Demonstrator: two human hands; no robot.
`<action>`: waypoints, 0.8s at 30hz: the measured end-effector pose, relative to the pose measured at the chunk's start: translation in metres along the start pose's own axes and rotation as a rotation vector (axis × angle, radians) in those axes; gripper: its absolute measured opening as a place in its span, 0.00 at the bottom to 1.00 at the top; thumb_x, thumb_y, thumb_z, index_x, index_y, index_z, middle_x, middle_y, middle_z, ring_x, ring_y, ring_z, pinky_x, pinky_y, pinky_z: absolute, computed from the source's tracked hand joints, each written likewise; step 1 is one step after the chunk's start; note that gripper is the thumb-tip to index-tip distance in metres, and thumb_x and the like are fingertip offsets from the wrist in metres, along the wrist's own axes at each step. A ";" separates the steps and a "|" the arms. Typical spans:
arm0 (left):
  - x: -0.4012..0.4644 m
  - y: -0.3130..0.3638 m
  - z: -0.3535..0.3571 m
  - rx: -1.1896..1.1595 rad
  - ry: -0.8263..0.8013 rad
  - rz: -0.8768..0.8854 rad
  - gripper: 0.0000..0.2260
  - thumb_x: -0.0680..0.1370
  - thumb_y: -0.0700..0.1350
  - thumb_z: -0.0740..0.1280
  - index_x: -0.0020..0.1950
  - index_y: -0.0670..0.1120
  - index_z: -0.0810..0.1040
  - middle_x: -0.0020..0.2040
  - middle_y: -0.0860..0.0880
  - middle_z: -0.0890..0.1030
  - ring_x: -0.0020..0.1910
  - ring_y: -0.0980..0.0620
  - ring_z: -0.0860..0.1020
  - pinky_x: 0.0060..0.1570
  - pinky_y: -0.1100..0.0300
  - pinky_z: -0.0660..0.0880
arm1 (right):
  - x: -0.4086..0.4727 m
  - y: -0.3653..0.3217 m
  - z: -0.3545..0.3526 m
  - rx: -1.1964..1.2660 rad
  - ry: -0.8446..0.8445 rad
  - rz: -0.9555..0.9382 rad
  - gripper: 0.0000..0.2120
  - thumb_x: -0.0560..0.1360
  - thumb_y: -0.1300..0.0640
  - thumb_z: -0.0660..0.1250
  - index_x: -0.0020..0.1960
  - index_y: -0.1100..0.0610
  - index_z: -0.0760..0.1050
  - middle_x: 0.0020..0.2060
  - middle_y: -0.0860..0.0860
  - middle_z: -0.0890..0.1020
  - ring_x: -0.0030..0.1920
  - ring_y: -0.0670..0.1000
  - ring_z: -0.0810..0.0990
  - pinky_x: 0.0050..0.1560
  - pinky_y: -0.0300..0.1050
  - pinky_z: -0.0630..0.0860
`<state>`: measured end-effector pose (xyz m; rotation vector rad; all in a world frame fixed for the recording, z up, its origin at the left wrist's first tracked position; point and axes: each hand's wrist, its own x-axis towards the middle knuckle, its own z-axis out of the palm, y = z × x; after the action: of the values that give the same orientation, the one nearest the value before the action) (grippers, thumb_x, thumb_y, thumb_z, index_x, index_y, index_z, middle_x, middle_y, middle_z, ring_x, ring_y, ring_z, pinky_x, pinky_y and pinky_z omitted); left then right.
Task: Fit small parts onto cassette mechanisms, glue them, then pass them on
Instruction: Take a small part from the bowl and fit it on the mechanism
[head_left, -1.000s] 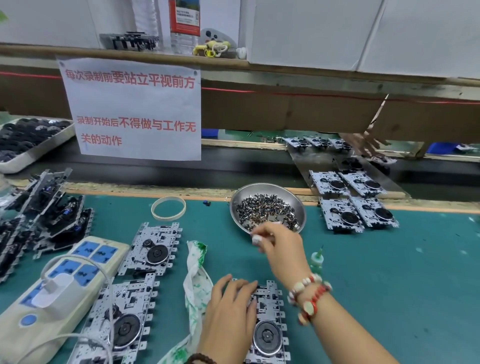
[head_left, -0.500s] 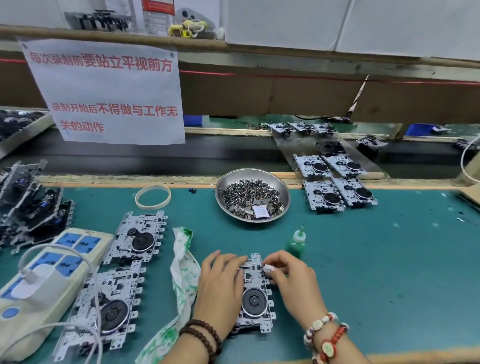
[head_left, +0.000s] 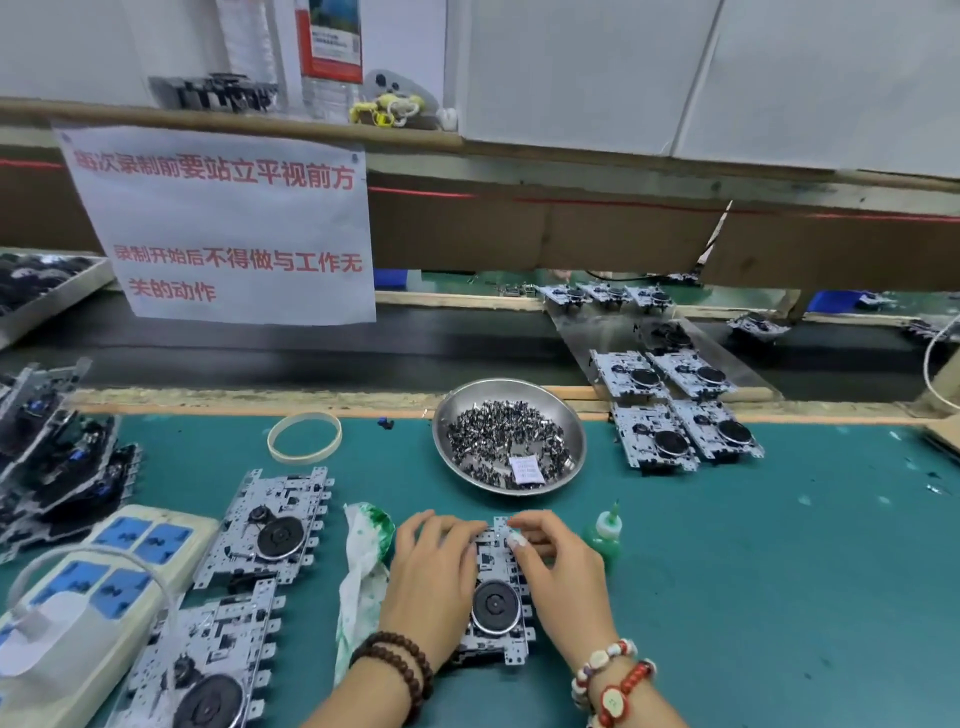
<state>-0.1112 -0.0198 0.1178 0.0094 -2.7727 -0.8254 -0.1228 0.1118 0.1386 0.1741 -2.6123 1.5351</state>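
Taking the steel bowl (head_left: 570, 421) of small dark parts as the marker, the far left of the green mat holds a leaning pile of dark mechanisms (head_left: 49, 457), and nearer the person a cream power strip (head_left: 98, 597) with blue socket faces. Above these, left of the bowl and behind it, hangs a white paper sign (head_left: 223, 223) in red Chinese print: 每次录制前要站立平视前方 on top, 录制开始后不得做与工作无关的动作 below. Between strip and bowl lie 2 spare cassette mechanisms (head_left: 270, 530), a pale ring of tape (head_left: 304, 437) and a crumpled white cloth stained green (head_left: 363, 561). Directly in front of the bowl sits the cassette mechanism being worked on (head_left: 496, 597), flat on the mat. The left hand (head_left: 431, 577), brown beads at its wrist, lies flat on its left edge with fingers spread. The right hand (head_left: 561, 571) curls its fingertips onto the top end of the plate; whether they pinch a part there I cannot tell. Just right of that hand stands a small green glue bottle (head_left: 605, 535). A tiny white slip in the bowl carries print too small to read. Right of the bowl, 4 finished mechanisms (head_left: 675, 410) sit in 2 rows at the mat's far edge.
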 end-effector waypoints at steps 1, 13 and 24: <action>0.002 -0.002 0.001 -0.012 0.001 -0.013 0.15 0.82 0.49 0.51 0.67 0.59 0.67 0.62 0.60 0.68 0.67 0.55 0.55 0.66 0.68 0.51 | 0.003 0.001 0.002 -0.008 0.001 -0.008 0.07 0.75 0.61 0.67 0.45 0.50 0.78 0.38 0.42 0.81 0.39 0.36 0.78 0.43 0.25 0.71; 0.010 -0.002 0.001 0.050 -0.030 -0.054 0.13 0.81 0.54 0.49 0.63 0.65 0.63 0.60 0.65 0.64 0.63 0.60 0.52 0.62 0.60 0.57 | 0.023 0.016 0.007 0.017 0.020 -0.035 0.11 0.74 0.63 0.68 0.39 0.47 0.76 0.37 0.40 0.82 0.38 0.41 0.80 0.42 0.37 0.77; 0.018 -0.010 0.000 -0.058 -0.019 0.010 0.07 0.80 0.53 0.53 0.56 0.64 0.62 0.52 0.69 0.62 0.58 0.65 0.55 0.60 0.68 0.57 | 0.025 0.011 0.013 -0.144 -0.054 -0.169 0.12 0.71 0.61 0.71 0.42 0.44 0.75 0.41 0.43 0.77 0.47 0.39 0.75 0.38 0.29 0.70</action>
<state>-0.1291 -0.0296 0.1164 -0.0226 -2.7628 -0.9070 -0.1495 0.1045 0.1270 0.4176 -2.6581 1.3006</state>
